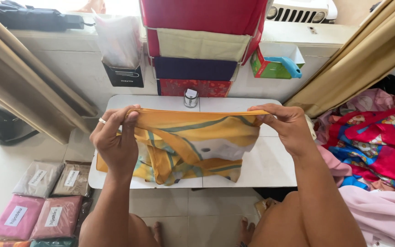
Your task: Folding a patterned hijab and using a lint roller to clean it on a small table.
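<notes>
Head view: left hand (115,142) and right hand (286,126) each pinch the top edge of a yellow cloth (193,142) with grey-green stripes, stretched between them above the white tabletop (270,164). Lower folds drape onto the surface. The cloth looks light, soft and limp; the corners along the top edge look the best hold. A small jar (191,98) stands at the tabletop's far edge. Packaged cloths (46,206) lie on the floor at the left; a fabric heap (380,142) crowds the right.
</notes>
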